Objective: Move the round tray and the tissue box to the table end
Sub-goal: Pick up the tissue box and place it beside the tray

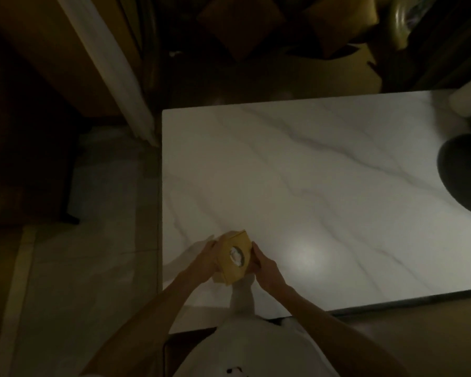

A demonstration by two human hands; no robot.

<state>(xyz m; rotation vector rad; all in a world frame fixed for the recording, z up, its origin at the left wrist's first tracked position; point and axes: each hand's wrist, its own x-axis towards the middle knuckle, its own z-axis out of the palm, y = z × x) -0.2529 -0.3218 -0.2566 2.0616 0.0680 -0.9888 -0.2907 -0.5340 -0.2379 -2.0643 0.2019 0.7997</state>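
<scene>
A yellow tissue box with an oval opening showing white tissue is held over the near left part of the white marble table. My left hand grips its left side and my right hand grips its right side. A dark round tray lies at the table's right edge, partly cut off by the frame.
A pale cylindrical object stands at the table's far right corner. A white door frame runs diagonally at the left, near the table's far left corner. Dark cushions lie beyond the far edge. Pale floor tiles lie left of the table.
</scene>
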